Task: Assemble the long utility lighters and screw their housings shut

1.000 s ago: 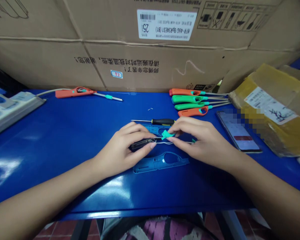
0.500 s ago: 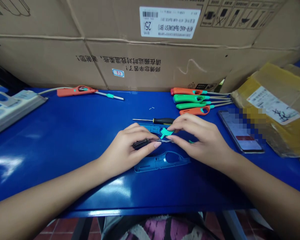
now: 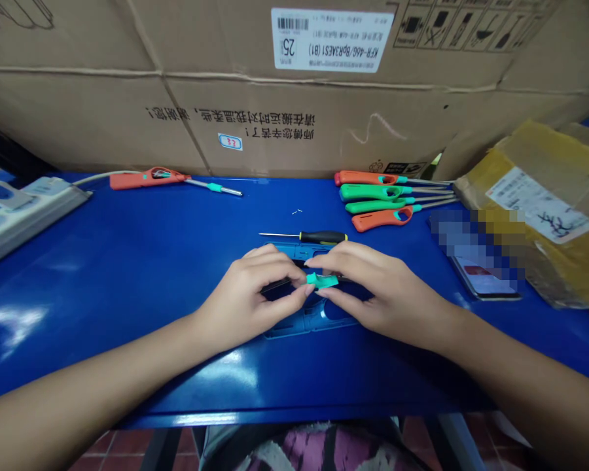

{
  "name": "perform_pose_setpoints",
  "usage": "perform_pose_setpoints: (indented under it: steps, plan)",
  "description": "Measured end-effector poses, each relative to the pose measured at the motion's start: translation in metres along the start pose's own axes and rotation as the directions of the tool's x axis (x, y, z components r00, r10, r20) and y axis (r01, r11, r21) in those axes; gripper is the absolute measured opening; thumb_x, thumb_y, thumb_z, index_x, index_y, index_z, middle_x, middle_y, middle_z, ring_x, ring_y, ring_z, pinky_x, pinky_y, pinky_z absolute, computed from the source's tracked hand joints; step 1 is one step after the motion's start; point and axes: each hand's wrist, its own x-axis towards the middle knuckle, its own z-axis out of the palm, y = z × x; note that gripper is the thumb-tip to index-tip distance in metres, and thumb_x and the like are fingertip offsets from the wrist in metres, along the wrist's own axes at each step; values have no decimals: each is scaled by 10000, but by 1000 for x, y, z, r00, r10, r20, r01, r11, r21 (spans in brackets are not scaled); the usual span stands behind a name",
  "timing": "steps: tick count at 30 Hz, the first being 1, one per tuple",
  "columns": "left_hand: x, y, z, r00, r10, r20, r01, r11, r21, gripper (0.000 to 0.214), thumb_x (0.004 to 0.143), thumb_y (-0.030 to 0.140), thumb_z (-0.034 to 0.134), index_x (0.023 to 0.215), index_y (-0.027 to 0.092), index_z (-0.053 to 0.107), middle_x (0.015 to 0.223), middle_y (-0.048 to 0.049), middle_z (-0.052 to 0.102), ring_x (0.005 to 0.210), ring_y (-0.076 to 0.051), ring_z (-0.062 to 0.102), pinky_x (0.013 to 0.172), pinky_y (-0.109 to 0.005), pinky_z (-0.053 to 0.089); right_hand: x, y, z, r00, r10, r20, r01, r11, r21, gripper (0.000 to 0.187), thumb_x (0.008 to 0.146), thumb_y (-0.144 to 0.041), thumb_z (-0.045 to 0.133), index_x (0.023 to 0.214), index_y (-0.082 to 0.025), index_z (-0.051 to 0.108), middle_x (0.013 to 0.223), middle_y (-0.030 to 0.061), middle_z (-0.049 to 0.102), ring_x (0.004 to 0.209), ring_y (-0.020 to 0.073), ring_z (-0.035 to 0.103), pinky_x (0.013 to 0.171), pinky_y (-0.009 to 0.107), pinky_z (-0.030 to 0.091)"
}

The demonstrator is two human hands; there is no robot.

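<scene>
Though above shell, L grip shut on bar, R shut on teal clip, table edge far

Inventory on bench: five lighters, two blue shell halves, one screwdriver, one phone, one power strip.

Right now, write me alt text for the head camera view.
The left hand pinches a dark slim part and the right hand a teal plastic piece, above blue plastic lighter housing on a blue table. A small screwdriver lies just beyond; orange and green utility lighters lie further back.
</scene>
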Motion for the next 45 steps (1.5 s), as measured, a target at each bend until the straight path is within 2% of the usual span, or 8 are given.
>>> perform_pose_setpoints:
  steps: [8, 14, 21, 25, 28, 33, 36, 45]
  plan:
    - [1, 0, 0, 999, -27, 33, 28, 999, -20, 107, 945, 259, 647, 899, 187, 710, 842, -15, 736, 781, -154, 605, 769, -308, 490, -2, 3, -4, 996, -76, 52, 84, 981, -176, 214, 1001, -292, 537, 1125, -186, 675, 1025, 78, 756, 931, 216, 688, 888, 371, 533]
    - [3, -12, -11, 999, -44, 31, 37, 976, 215, 157, 916, 283, 654, 1028, 183, 700, 1004, -45, 725, 923, -203, 614, 872, -370, 475, -3, 6, -5, 995, 62, -78, -69, 993, -92, 203, 926, -239, 634, 1119, -187, 672, 982, 52, 734, 919, 191, 676, 808, 312, 521]
    - [1, -22, -11, 986, -132, 102, 86, 926, 368, 241, 929, 353, 610, 1099, 210, 703, 1082, -71, 689, 972, -245, 600, 889, -413, 470, 3, 9, -4, 936, 291, -200, -260, 951, 167, 176, 818, -174, 678, 991, -193, 703, 835, 6, 716, 724, 134, 646, 700, 264, 534]
    - [1, -21, -10, 983, -131, 130, 75, 927, 368, 241, 947, 351, 588, 1096, 203, 705, 1071, -67, 684, 960, -240, 598, 882, -413, 463, 4, 11, -2, 892, 443, -84, -407, 871, 277, 188, 778, -184, 674, 961, -173, 715, 793, 9, 707, 666, 127, 642, 631, 248, 540]
    - [1, -21, -10, 986, -116, 120, 67, 933, 354, 226, 946, 337, 594, 1090, 202, 703, 1061, -64, 681, 951, -231, 592, 873, -400, 465, 3, 15, -1, 899, 437, -5, -424, 875, 233, 190, 773, -168, 664, 956, -170, 714, 784, 3, 702, 682, 129, 647, 650, 250, 536]
    - [1, -21, -9, 987, -104, 126, 54, 936, 349, 203, 955, 315, 588, 1088, 208, 698, 1057, -56, 679, 972, -225, 601, 886, -396, 471, 0, 18, -5, 964, 252, 85, -241, 962, -128, 171, 864, -197, 631, 1019, -166, 696, 954, 51, 715, 892, 208, 670, 782, 331, 511]
    - [1, -23, -8, 987, -89, 131, 42, 945, 325, 204, 951, 308, 600, 1096, 199, 694, 1060, -59, 680, 973, -219, 606, 896, -392, 483, -1, 16, -13, 956, 185, 228, -113, 948, -296, 151, 924, -222, 583, 1026, -170, 682, 1006, 59, 708, 933, 236, 665, 793, 356, 487]
    - [1, -25, -11, 992, -10, 128, -23, 967, 254, 145, 951, 238, 621, 1059, 198, 708, 1010, -37, 697, 965, -182, 632, 880, -343, 503, -8, 22, -34, 911, 183, 371, -66, 950, -306, 100, 911, -242, 636, 1001, -205, 655, 968, 24, 672, 892, 206, 635, 731, 324, 451]
